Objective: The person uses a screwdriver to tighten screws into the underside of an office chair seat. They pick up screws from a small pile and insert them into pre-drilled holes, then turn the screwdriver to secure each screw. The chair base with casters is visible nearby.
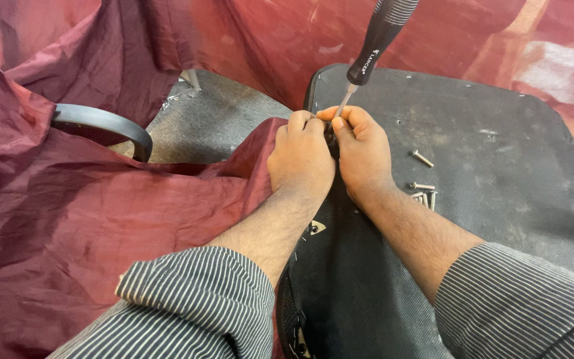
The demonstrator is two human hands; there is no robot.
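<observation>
left hand (299, 156) and right hand (363, 149) curled tight together, fingers pinching screwdriver (375, 46) shaft at edge of black panel (499, 153); loose screws (423, 158) beside them, red cloth (68, 199) left.

1. The left hand (300, 158) is curled tight, knuckles up.
2. The right hand (362, 151) is pressed against it, fingers pinched together.
3. Both arms reach forward, with striped sleeves pushed up.
</observation>
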